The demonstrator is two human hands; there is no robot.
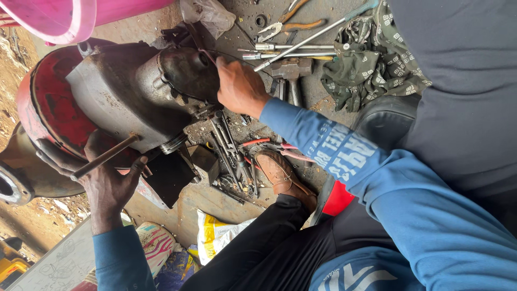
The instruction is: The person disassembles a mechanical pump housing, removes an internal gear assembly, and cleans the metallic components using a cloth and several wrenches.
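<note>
Brown shoe (280,175): nearest item, sole down on the greasy floor, at the end of a black trouser leg.
Loose spanners (231,156): heap of wrenches and sockets just beside the shoe, below the housing.
Left hand (107,183): clenched round a metal rod (105,157); the rod's far end lies against the underside of the housing.
Right hand (239,86): fingers curled over the narrow dark end of the housing, pressing on it; whether it grips anything small there cannot be told.
Metal housing (129,91): large grey casting lying on its side between the two hands, its wide end joined to a red drum (51,102).
Step in hand (judged): bracing the housing with the right hand while the rod bears on it as a lever or drift.
Next move calls for (judged): a firm hold at the narrow end and the rod seated squarely, so it does not slip off the oily metal.
Hammer (291,73): beyond the right hand, untouched.
Green cloth (371,59): crumpled, near the hammer.
Pink bucket (59,19): farthest, past the drum.
</note>
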